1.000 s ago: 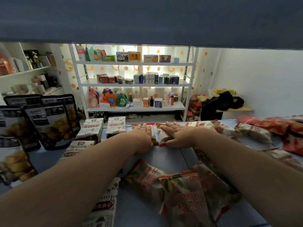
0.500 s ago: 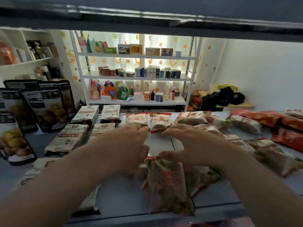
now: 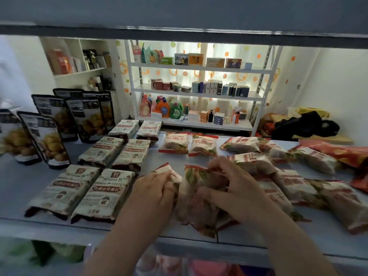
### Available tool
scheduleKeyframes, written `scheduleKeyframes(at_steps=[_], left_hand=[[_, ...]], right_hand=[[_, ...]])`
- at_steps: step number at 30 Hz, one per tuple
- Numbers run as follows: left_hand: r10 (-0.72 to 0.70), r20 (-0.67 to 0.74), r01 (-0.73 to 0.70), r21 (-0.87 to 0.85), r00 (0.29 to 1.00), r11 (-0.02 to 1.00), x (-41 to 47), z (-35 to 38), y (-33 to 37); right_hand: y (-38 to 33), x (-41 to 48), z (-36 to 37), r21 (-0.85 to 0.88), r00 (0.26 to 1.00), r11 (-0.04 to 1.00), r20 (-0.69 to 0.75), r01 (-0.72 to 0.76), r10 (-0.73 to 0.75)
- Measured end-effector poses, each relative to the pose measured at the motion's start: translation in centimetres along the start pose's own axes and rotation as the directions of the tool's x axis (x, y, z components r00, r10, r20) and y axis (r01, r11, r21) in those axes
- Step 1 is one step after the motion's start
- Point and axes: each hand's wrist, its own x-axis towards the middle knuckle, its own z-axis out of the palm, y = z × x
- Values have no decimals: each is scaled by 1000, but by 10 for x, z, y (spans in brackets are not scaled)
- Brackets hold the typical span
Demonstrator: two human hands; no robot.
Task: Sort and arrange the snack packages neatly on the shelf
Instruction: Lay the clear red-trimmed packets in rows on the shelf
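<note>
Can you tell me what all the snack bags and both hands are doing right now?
left hand: gripping a red-and-white packet, lifted corner up.
right hand: fingers curled on a loose packet pile.
two placed packets: flat, side by side at the back.
cream packs: flat, in neat pairs.
black pouches: standing upright.
right-side packets: jumbled, overlapping.
</note>
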Motion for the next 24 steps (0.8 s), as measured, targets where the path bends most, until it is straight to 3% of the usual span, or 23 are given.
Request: scheduleKeyframes(at_steps=[3, 6, 13, 15, 19, 24], left_hand=[[-66, -20, 66, 2, 998, 998, 5, 12, -2], [-30, -46, 34, 79, 998, 996, 4, 23, -1], [4, -49, 0, 81, 999, 997, 0, 29, -6], [7, -58, -4, 65, 998, 998, -2, 28, -4], [-13, -52, 18, 93, 999, 996, -3, 29, -4], [-4, -74, 16, 151, 997, 988, -4, 31, -7]], right_hand=[[-1, 11, -9, 218, 983, 974, -159, -58, 94], [-3, 36, -12, 230, 946, 966, -270, -117, 178], [-1, 68, 7, -36, 939, 939, -24, -343, 342], [1, 63, 12, -88, 947, 944, -7, -319, 320], [4, 37, 21, -344, 984, 924, -119, -165, 131], [18, 1, 32, -488, 993, 865, -69, -115, 93]])
